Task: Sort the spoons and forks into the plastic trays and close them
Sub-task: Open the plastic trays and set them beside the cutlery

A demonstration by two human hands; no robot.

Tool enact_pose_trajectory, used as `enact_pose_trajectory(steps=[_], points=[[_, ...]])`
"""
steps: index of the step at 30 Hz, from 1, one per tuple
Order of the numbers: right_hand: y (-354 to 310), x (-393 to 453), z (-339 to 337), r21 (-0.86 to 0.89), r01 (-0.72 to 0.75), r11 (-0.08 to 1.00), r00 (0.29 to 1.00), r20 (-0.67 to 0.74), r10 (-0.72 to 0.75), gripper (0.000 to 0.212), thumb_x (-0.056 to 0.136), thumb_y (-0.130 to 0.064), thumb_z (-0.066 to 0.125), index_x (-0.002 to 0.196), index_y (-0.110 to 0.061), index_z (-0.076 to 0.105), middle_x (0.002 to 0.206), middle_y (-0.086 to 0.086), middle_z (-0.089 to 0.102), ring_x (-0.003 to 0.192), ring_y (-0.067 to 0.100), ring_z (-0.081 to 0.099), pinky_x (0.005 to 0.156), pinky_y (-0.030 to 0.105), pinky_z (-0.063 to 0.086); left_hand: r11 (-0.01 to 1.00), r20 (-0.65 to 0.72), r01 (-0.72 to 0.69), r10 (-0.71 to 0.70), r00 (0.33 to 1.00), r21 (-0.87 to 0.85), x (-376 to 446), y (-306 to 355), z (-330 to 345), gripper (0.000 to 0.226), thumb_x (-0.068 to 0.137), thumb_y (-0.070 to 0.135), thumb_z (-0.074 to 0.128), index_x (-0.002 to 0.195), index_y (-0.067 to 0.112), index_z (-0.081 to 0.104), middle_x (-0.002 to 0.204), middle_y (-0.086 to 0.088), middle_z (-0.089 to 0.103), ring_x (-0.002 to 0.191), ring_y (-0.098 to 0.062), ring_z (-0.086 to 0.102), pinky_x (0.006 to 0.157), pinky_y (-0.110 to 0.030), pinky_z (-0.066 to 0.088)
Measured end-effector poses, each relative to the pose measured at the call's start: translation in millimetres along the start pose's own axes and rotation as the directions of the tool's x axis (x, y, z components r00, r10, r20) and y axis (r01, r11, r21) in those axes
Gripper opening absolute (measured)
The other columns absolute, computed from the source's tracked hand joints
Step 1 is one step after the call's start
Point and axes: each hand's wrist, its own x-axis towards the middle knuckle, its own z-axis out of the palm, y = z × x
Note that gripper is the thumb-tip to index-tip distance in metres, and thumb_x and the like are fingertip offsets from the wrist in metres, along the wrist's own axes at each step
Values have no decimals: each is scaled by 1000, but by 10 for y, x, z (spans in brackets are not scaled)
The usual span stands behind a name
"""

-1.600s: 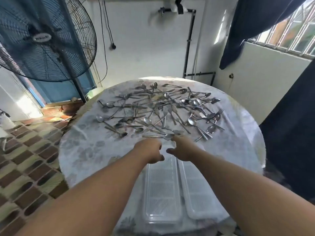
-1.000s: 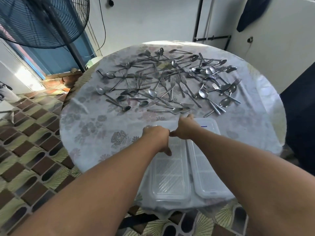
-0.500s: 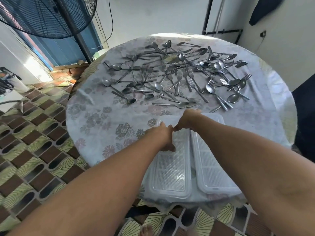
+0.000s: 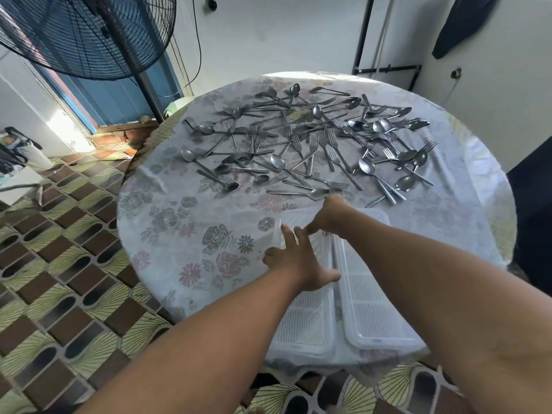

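Head view: sorting has not begun. The spoons and forks [image 4: 310,144] lie scattered across the upper centre of the tabletop [image 4: 179,234], none in the two lidded plastic trays [image 4: 376,309] at lower centre. The left hand [image 4: 298,258] lies spread flat on the left tray's lid [image 4: 307,318]; the right hand [image 4: 331,216] pinches its far edge, apparently lifting

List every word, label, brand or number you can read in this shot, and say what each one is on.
None can be read.
Fan: its hub badge is outside the picture.
Plastic trays: no print shows on the clear lids.
Spoons and forks: any stamps are too small to read.
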Motion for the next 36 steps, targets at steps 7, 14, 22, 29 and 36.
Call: enact_pose_trajectory(steps=[7,14,22,29,36], points=[[-50,-73,84,278,86,957,996,-15,-85,112,69,-58,88,152,-8,33,146,15,50,131,34,52,108,47,47,933,9,37,-37,999,-358,2,-136,-204,106,88,71,49,162,17,-2,171,-14,0,148,-45,28,115,-54,35],[-165,-195,249,261,154,953,986,-103,-132,81,78,-90,46,101,-13,55,101,8,60,102,27,56,89,42,48,879,-248,65,-203,947,-472,49,-829,-564,35,98,23,42,125,5,54,118,-16,66,90,-31,65,68,-34,50],[-121,-472,374,166,207,964,954,-253,-162,51,93,-64,59,106,-14,62,103,3,65,97,22,61,83,37,51,873,-115,242,-316,942,-423,87,-1511,-648,65,100,21,52,154,4,22,150,-22,44,127,-38,51,93,-39,48],[246,-606,307,148,216,965,919,-366,-149,34,93,-54,64,107,-24,61,119,6,60,102,23,58,85,37,48,980,-244,113,-152,958,-167,-33,-997,-633,77,97,42,57,156,11,20,153,-22,29,137,-41,35,106,-49,40],[1006,-742,-43,181,126,975,896,-442,-34,31,95,-41,66,119,-22,62,126,10,56,113,29,55,82,30,37,957,-283,-286,260,923,-51,-211,168,-352,44,91,41,62,128,18,57,136,-9,54,125,-32,50,99,-43,48]])
